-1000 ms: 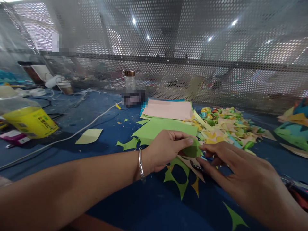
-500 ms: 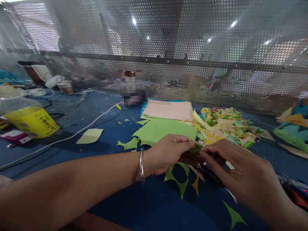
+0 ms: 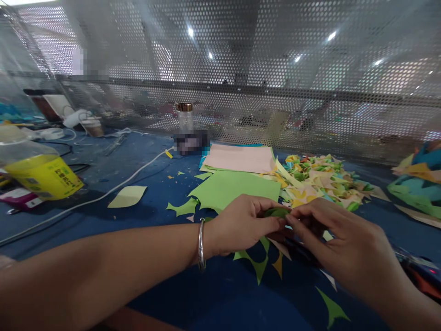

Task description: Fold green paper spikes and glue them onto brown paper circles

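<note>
One bent green paper piece (image 3: 276,212) is held above the tabletop (image 3: 161,285), well forward of its back edge. The left hand (image 3: 237,225) has thumb and fingers closed around it; the right hand (image 3: 334,239) pinches close at its right end, whether touching I cannot tell. It should be light, thin and easily creased, best taken gently by the edges. Toward the tabletop's left edge, a bottle's (image 3: 29,151) yellow label (image 3: 46,177) carries characters too blurred to read.
</note>
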Tool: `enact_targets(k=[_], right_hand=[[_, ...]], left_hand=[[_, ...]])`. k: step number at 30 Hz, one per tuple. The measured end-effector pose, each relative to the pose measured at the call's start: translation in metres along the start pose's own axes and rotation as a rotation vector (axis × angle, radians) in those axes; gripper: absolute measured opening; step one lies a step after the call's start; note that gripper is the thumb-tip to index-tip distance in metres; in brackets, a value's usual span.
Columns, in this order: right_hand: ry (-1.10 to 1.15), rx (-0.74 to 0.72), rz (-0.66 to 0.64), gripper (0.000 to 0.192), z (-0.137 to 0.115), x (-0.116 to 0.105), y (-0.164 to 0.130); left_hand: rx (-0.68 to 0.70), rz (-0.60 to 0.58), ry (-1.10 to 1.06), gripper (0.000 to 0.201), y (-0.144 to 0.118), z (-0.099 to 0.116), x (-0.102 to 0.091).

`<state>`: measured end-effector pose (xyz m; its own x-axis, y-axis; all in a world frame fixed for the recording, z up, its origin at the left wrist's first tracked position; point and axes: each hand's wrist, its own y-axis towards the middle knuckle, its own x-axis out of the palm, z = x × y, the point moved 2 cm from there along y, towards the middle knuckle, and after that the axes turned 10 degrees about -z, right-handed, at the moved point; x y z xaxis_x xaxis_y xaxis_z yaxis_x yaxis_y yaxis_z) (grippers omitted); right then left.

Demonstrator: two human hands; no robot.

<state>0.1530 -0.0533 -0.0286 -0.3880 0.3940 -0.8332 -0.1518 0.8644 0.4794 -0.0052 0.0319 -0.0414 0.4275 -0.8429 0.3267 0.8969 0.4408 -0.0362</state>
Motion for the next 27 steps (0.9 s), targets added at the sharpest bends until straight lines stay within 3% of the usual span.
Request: enact_targets(k=[6, 18, 27], right_hand=[[0.019, 0.013, 0.025, 0.023, -0.0002, 0.0, -0.0007], [0.013, -0.026, 0.032, 0.017, 0.002, -0.0026, -0.0002], [0.045, 0.06, 0.07, 0.025, 0.0022, -0.0029, -0.0027]], left_hand=[[0.0, -0.013, 0.019, 0.022, -0.0002, 0.0013, 0.0019], [0.01, -0.027, 0.089, 0.02, -0.0025, -0.0005, 0.0017], [0.086, -0.005, 0.115, 0.013, -0.0061, 0.0044, 0.0064]])
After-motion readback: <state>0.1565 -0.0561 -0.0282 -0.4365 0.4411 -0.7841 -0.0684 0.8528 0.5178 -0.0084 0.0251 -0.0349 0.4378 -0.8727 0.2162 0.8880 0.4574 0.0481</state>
